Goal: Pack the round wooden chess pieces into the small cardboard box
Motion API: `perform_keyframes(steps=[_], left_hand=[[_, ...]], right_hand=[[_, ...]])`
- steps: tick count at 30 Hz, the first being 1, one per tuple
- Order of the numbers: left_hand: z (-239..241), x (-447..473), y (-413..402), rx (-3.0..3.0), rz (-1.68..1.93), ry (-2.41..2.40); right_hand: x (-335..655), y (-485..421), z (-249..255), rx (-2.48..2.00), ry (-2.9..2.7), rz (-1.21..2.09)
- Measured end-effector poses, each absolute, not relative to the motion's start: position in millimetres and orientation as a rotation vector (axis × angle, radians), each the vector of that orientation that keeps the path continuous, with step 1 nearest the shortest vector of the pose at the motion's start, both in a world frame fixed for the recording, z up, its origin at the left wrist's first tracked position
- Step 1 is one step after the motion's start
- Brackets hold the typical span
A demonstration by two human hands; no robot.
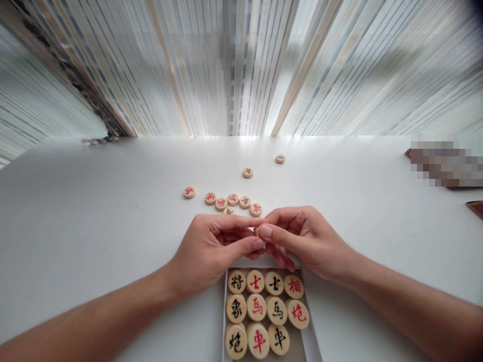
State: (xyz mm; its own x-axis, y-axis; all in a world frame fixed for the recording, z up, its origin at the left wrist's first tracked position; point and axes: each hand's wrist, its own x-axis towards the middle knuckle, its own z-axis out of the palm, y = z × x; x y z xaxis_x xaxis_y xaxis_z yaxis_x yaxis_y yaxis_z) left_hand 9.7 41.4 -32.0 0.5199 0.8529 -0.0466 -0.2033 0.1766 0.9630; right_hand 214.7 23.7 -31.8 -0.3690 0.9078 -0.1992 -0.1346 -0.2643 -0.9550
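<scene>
My right hand (302,236) pinches a small wooden Chinese chess piece (257,232) under its thumb, and only the piece's pale edge shows. The fingertips of my left hand (221,241) close around the same piece from the other side, index finger above and thumb below. Just below both hands stands an open white box (311,332), where larger round pieces (257,307) with red or black characters sit in rows. Beyond my fingers, several small pieces lie loose on the table, among them a red-marked piece (255,209) and a black-marked piece (245,201), partly touching each other.
Farther back on the white table (113,216) lie two black-marked pieces (247,172) (279,159), with a red-marked piece (189,192) off to the left. Brown-edged objects, one partly blurred out, rest at the right edge (476,207). Striped curtains (211,65) hang behind the table.
</scene>
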Motion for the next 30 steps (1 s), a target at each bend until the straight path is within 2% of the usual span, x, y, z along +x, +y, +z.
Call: perform_keyframes(steps=[19, 30], left_hand=[[-29.9, 9.9, 41.2, 1.168, 0.932, 0.743], [-32.6, 10.0, 42.9, 1.262, 1.046, 0.813]], right_hand=[[214.3, 26.0, -33.8, -0.923, -1.136, 1.756], [207.9, 20.8, -33.7, -1.02, -1.188, 1.482]])
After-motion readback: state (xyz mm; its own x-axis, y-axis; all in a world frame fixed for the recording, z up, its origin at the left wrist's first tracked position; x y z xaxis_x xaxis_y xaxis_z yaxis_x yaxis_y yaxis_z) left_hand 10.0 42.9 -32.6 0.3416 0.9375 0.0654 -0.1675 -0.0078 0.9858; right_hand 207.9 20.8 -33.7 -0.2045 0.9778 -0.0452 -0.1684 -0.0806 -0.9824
